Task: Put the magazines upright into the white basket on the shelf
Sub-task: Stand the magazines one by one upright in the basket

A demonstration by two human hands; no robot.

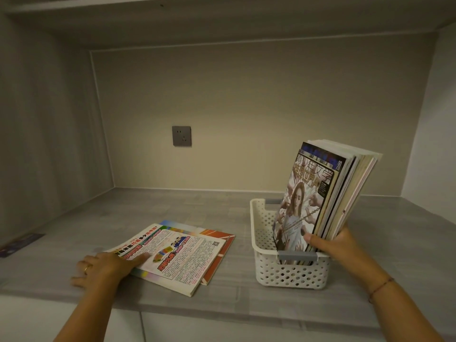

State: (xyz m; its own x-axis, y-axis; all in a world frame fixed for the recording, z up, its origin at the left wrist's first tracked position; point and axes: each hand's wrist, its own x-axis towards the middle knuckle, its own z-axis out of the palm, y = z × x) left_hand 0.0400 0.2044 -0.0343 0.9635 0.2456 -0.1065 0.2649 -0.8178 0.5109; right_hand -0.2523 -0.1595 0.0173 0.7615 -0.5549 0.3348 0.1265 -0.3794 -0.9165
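Observation:
A white perforated basket (276,272) stands on the grey shelf at the right. Several magazines (328,193) stand in it, leaning right, the front cover showing a woman. My right hand (333,243) grips the lower edge of this bundle, thumb on the front cover. To the left, a small stack of magazines (180,257) lies flat on the shelf, the top one with colourful printed text. My left hand (103,267) rests palm down on the stack's near left corner, fingers spread flat; a ring is on one finger.
The grey shelf (172,206) sits in a recess with side walls and a board overhead. A grey wall socket (181,136) is on the back wall. A dark flat item (19,243) lies at the far left of the shelf.

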